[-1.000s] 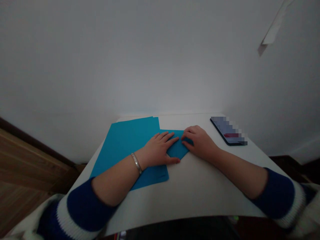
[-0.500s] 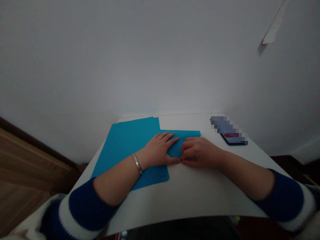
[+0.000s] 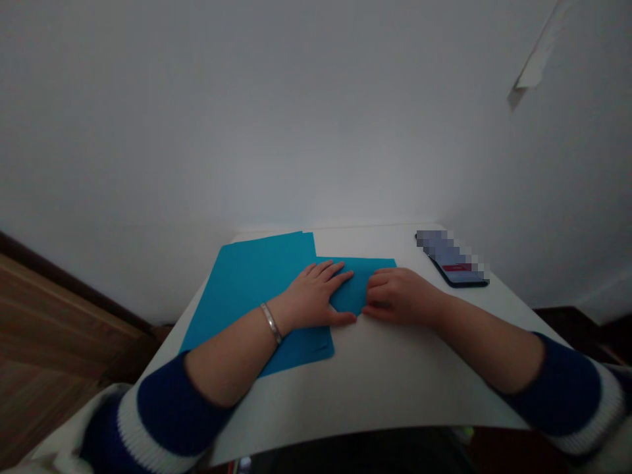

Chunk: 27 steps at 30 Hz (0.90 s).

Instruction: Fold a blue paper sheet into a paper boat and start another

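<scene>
A smaller piece of blue paper (image 3: pixel 355 266), apparently folded, lies flat on the white table (image 3: pixel 395 388). My left hand (image 3: pixel 318 293) rests on it palm down, fingers spread and thumb stretched along its near edge. Curled fingers of my right hand (image 3: pixel 402 296) press on the right part of that paper, thumb and fingertips together at its near edge. The right corner of the paper is hidden under this hand. Larger blue sheets (image 3: pixel 257 280), stacked slightly askew, lie to the left, partly beneath my left hand and forearm.
A phone (image 3: pixel 454 260) with a lit, partly blurred screen lies at the table's back right. Behind the table rises a pale wall (image 3: pixel 316 118). Brown wooden panels (image 3: pixel 44 342) stand at the left. A white strip (image 3: pixel 538 59) hangs on the wall at upper right.
My right hand has slid slightly to the right along the paper's near edge, away from my left thumb. My left hand and the blue sheets have stayed put.
</scene>
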Motion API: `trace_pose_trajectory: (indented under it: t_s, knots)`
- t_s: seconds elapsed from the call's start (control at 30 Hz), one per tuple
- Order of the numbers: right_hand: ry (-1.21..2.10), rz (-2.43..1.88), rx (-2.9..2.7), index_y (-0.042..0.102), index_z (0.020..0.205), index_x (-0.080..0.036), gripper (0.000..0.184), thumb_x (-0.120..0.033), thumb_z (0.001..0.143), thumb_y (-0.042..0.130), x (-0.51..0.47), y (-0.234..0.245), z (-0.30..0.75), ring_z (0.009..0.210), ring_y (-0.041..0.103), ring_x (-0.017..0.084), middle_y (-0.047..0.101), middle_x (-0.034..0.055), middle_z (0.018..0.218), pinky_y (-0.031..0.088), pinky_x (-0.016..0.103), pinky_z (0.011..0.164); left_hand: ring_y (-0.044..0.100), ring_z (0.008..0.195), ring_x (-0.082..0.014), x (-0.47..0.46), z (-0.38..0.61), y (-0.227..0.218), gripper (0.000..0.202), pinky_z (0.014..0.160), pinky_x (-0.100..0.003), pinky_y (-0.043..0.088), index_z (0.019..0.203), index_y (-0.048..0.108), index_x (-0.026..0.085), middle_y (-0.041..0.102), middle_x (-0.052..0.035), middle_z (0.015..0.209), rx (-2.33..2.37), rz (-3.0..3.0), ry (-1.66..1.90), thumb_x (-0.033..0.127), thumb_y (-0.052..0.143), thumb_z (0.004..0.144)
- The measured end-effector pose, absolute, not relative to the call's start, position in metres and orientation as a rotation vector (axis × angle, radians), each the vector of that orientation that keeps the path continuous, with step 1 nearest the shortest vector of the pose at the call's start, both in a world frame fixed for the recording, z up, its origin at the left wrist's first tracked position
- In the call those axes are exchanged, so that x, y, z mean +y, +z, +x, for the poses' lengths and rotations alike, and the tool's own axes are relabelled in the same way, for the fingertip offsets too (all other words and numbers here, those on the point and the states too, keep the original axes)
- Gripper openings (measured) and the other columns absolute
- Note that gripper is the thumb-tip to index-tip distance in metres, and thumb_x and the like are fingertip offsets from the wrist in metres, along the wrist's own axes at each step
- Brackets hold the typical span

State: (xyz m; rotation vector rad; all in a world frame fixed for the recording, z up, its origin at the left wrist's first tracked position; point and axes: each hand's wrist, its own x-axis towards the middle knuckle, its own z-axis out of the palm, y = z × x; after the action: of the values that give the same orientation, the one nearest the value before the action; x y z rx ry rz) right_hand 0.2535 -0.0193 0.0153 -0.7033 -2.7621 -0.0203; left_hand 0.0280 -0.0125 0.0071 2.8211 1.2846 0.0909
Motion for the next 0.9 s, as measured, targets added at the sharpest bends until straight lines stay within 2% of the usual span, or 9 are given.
trace_pose_trajectory:
  t_s: [0.13,0.47,0.77,0.9]
  knots:
    - [-0.073,-0.612,-2.793,0.069,0.076,-0.02,0.022,-0.03,0.089,0.054,-0.022,0.016,0.253,0.074,0.058,0.015,0.067,0.0023,0.075,0.04,0.027,0.067,0.027,0.139,-0.0328,-0.013,0.028,0.008,0.089,0.114,-0.05,0.019,0.145,0.035,0.022,0.029,-0.0119,0.153,1.297,2.81,0.071,0.072,0.054,0.074]
    - [-0.288,-0.808,-2.794,0.069,0.069,-0.017,0.03,-0.03,0.091,0.052,-0.014,0.014,0.258,0.064,0.057,0.015,0.066,0.0045,0.069,0.038,0.028,0.06,0.026,0.139,-0.0341,-0.011,0.028,0.005,0.091,0.113,-0.05,0.019,0.146,0.034,0.022,0.028,-0.0117,0.153,1.291,2.786,0.074,0.075,0.053,0.073]
    - [-0.432,-1.169,-2.855,0.071,0.067,-0.017,0.031,-0.03,0.089,0.054,-0.005,0.017,0.263,0.066,0.06,0.019,0.069,0.0088,0.073,0.042,0.031,0.061,0.025,0.14,-0.0345,-0.01,0.027,0.004,0.092,0.114,-0.051,0.018,0.146,0.034,0.023,0.028,-0.011,0.153,1.288,2.77,0.072,0.074,0.055,0.073]
    - [-0.446,-1.343,-2.833,0.073,0.072,-0.016,0.028,-0.027,0.089,0.054,-0.002,0.019,0.265,0.072,0.064,0.023,0.07,0.0123,0.075,0.046,0.034,0.063,0.025,0.14,-0.0342,-0.01,0.027,0.005,0.091,0.113,-0.051,0.019,0.146,0.033,0.023,0.028,-0.0106,0.154,1.288,2.775,0.066,0.074,0.054,0.073]
